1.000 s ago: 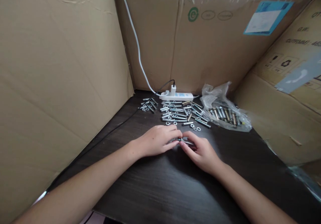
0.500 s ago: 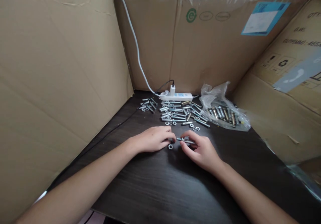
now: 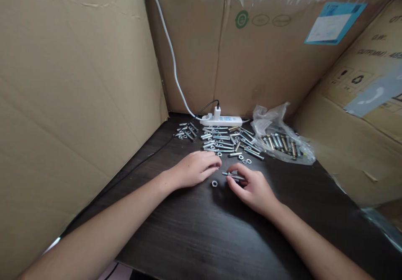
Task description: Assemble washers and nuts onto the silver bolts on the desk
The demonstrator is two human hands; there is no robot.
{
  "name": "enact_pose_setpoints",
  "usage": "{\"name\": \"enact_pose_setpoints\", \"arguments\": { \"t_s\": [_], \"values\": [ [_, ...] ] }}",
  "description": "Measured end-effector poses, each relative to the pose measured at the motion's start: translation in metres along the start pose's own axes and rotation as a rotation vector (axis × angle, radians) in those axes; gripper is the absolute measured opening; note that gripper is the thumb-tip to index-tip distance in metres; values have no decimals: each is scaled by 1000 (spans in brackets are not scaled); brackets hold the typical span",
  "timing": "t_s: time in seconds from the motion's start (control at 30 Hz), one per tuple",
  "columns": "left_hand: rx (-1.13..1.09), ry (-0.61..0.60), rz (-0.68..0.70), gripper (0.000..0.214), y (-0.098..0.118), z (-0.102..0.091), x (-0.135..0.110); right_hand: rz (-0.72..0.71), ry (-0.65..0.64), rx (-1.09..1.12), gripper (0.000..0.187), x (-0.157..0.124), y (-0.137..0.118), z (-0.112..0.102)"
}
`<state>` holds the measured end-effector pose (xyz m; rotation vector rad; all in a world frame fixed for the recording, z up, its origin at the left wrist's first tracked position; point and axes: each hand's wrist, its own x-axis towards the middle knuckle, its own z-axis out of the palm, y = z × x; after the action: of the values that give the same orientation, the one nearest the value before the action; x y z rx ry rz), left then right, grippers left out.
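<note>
Dark tabletop [image 3: 176, 238] before cardboard walls [image 3: 188, 54]: we hold one bolt [image 3: 232, 175] near the middle of the frame.
Our right hand [image 3: 252, 188] pinches the bolt between thumb and fingers; our left hand [image 3: 197, 169], left of centre, has its fingers curled, and we cannot tell whether they hold anything. We judge the step in hand to be working on this bolt; the next move seems to call for a steady right grip. Slim, silvery and nearly level, the bolt points its tip left, with a loose nut [image 3: 212, 183] lying below and left of it.
</note>
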<state>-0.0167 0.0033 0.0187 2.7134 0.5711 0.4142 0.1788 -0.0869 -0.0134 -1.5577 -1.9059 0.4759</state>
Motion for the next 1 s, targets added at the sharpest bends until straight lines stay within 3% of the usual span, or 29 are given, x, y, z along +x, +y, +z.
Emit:
{"name": "enact_pose_setpoints", "arguments": {
  "t_s": [0.07,0.2,1.0],
  "values": [
    [9,50,26,14,2,-4,0,18,17,-10,19,0,1,0],
    [-19,19,68,14,5,-4,0,18,33,-11,20,0,0,1],
    [-94,-5,-44,6,13,2,-3,-53,17,43,19,-1,-1,1]
  ]
}}
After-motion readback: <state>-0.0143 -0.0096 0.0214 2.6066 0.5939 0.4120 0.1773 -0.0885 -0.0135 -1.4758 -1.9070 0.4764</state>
